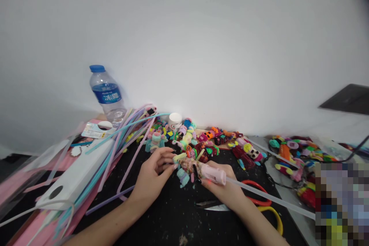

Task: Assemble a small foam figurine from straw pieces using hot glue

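My left hand (154, 173) is closed, with its thumb and fingertips pinching a small pastel fuzzy pipe-cleaner piece (180, 157), pale yellow on top. Blue fuzzy parts (183, 177) show just below it. In my right hand (226, 188) is a pink hot glue gun (212, 173), its front end crusted brown and pointing left at the pastel piece. A long translucent glue stick (268, 197) runs out of its back to the right. Whether the tip touches the piece I cannot tell. Scissors (217, 207) with red and yellow handles lie under my right forearm.
Colourful fuzzy figures (204, 136) are heaped along the wall, with more (291, 153) at the right. A white tub (175, 121) stands among them. At the left are a water bottle (106, 92), pastel pipe cleaners (115, 146) and a white box (77, 173). A black mat (161, 215) covers the table.
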The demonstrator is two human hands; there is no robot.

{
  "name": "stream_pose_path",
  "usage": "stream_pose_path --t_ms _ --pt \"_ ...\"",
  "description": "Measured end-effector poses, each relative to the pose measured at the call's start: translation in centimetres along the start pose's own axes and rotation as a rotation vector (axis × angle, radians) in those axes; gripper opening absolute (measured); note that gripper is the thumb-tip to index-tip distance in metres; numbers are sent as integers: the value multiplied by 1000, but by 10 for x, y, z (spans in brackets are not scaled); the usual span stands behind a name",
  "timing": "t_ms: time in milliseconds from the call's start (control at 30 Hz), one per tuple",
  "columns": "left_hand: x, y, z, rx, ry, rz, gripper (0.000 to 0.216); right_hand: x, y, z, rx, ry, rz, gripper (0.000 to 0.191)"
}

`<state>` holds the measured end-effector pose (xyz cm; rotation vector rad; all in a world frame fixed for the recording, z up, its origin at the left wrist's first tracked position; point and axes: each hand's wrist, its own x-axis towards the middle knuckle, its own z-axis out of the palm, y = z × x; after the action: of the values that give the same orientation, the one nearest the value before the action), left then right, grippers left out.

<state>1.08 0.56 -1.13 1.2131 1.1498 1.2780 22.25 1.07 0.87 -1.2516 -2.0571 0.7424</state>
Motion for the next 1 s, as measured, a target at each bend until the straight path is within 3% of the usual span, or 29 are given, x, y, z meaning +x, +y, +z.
stream_pose_path --t_ms 767,1000 --pt "2 -5 -3 -21 71 25 30 -3 13 5 -170 155 -35 19" --pt "2 -3 -1 8 63 16 30 -3 6 2 -99 101 2 20"
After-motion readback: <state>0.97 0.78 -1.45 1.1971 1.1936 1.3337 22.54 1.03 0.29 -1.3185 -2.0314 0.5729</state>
